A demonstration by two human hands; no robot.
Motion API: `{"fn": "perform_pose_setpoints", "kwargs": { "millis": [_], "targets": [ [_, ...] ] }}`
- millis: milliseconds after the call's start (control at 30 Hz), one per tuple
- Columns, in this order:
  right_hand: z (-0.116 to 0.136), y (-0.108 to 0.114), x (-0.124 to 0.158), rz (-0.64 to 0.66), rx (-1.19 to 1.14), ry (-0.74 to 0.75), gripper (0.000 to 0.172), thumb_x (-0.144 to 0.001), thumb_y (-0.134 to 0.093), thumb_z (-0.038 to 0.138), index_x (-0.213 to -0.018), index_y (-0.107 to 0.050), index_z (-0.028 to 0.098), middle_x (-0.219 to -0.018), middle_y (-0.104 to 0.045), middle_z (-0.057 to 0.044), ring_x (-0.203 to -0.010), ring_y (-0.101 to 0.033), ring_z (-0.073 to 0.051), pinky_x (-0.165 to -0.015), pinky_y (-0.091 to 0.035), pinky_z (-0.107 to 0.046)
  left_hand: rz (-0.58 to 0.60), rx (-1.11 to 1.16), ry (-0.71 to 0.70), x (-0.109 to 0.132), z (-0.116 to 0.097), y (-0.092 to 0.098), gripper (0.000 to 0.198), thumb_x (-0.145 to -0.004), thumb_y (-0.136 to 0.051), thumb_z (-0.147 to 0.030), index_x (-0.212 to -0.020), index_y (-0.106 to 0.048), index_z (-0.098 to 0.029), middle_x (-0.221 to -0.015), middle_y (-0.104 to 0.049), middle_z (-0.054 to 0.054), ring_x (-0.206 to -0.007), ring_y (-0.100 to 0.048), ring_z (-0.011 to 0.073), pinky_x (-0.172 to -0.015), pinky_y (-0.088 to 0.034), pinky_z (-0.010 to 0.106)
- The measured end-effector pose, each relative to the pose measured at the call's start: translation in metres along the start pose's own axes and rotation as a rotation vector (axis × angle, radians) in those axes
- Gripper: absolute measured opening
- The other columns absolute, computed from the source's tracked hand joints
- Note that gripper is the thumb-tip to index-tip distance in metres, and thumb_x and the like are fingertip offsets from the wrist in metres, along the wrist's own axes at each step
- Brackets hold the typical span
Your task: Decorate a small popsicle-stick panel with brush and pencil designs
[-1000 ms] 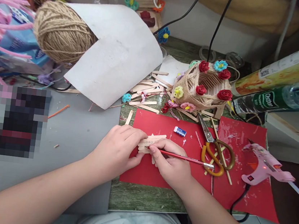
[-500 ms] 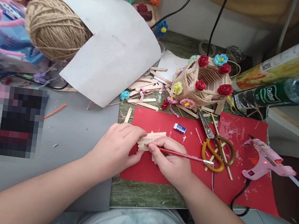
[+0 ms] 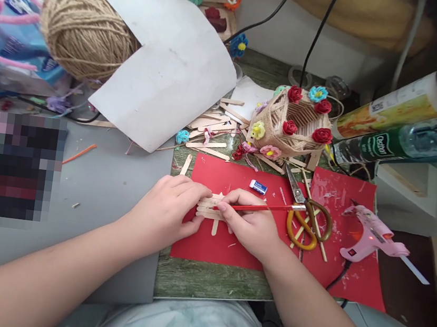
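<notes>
My left hand (image 3: 171, 203) steadies the left edge of a small craft-stick panel (image 3: 206, 214), thumb below and fingers above. The panel is several pale wooden sticks side by side, with a cross stick showing past its lower edge. In my right hand (image 3: 250, 221) is a red pencil (image 3: 255, 208), pinched near the tip, which rests on the panel. Part of the panel is hidden under this hand. Beneath lies red paper (image 3: 196, 243). A blue-and-white eraser (image 3: 258, 187) sits just beyond my right hand. Scissors (image 3: 305, 216) with brown-yellow handles lie to its right.
A pink glue gun (image 3: 372, 235) with a lit light rests at the right. Behind stand a twine-wrapped basket (image 3: 274, 130) with flowers and loose craft sticks (image 3: 211, 123). White card (image 3: 166, 72) and a twine ball (image 3: 85, 30) are back left; bottles (image 3: 396, 145) lean at right.
The panel has turned from a slant to nearly level, and its lower cross stick now shows. The pencil's far end has swung upward. The whole view has shifted slightly.
</notes>
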State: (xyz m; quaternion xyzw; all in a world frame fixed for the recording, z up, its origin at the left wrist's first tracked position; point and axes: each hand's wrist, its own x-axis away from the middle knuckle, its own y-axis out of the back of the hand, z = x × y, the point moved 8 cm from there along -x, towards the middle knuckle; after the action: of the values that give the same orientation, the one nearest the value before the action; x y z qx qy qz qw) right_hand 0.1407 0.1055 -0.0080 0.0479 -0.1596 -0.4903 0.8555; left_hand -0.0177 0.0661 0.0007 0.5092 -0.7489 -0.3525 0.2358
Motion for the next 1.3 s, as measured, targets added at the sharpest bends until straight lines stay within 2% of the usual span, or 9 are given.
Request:
{"fn": "perform_pose_setpoints", "kwargs": {
  "millis": [100,267,533,700,833,1300],
  "targets": [
    [-0.0054,-0.0036,-0.0001,0.006,-0.066,0.003,0.03,-0.103,-0.065,0.047,-0.085,-0.064,0.023,-0.062,-0.064,0.002,-0.055,-0.061,-0.015,-0.058,-0.051,-0.029,-0.002,0.004,0.007,-0.0003,0.0001,-0.0005,0.03,-0.094,-0.061,-0.023,-0.124,-0.06,-0.024,-0.117,-0.076,0.004,-0.111,-0.067,0.0227,-0.091,-0.045,0.04],
    [-0.0058,-0.0037,-0.0026,0.006,0.016,0.022,0.033,-0.103,-0.064,0.049,-0.082,-0.064,0.023,-0.075,-0.069,-0.003,-0.068,-0.065,-0.018,-0.063,-0.053,-0.031,-0.002,0.007,0.015,-0.0009,-0.0004,-0.0001,0.026,-0.095,-0.06,-0.024,-0.121,-0.061,-0.025,-0.114,-0.076,0.004,-0.108,-0.067,0.0225,-0.089,-0.044,0.039],
    [-0.005,-0.0037,-0.0033,-0.005,0.07,0.05,0.03,-0.103,-0.064,0.046,-0.083,-0.066,0.023,-0.077,-0.069,-0.003,-0.072,-0.066,-0.019,-0.068,-0.054,-0.032,0.002,0.012,0.021,-0.0006,0.0006,-0.0011,0.026,-0.096,-0.06,-0.024,-0.122,-0.06,-0.025,-0.114,-0.075,0.002,-0.108,-0.066,0.0215,-0.089,-0.044,0.038],
    [-0.0083,-0.0049,-0.0029,-0.004,0.022,0.042,0.028,-0.103,-0.066,0.043,-0.083,-0.065,0.023,-0.076,-0.067,-0.002,-0.067,-0.063,-0.017,-0.062,-0.051,-0.029,-0.007,0.009,0.018,-0.0021,-0.0015,0.0001,0.025,-0.095,-0.06,-0.023,-0.12,-0.061,-0.024,-0.112,-0.076,0.002,-0.108,-0.067,0.0216,-0.089,-0.044,0.038],
    [-0.0102,-0.0054,-0.0023,-0.005,0.042,0.029,0.028,-0.103,-0.066,0.043,-0.083,-0.065,0.023,-0.078,-0.067,-0.003,-0.07,-0.064,-0.018,-0.064,-0.052,-0.03,-0.009,0.002,0.017,-0.002,-0.0021,0.0007,0.024,-0.095,-0.061,-0.023,-0.119,-0.06,-0.024,-0.112,-0.076,0.002,-0.107,-0.067,0.0217,-0.088,-0.043,0.037],
    [-0.0058,-0.0064,-0.004,0.003,-0.011,0.035,0.029,-0.102,-0.066,0.041,-0.08,-0.063,0.022,-0.073,-0.064,-0.001,-0.063,-0.062,-0.015,-0.058,-0.05,-0.027,-0.012,0.014,0.018,-0.0003,0.0,0.0002,0.025,-0.095,-0.061,-0.023,-0.12,-0.06,-0.024,-0.111,-0.075,0.0,-0.106,-0.065,0.0203,-0.088,-0.042,0.037]
  ]
}}
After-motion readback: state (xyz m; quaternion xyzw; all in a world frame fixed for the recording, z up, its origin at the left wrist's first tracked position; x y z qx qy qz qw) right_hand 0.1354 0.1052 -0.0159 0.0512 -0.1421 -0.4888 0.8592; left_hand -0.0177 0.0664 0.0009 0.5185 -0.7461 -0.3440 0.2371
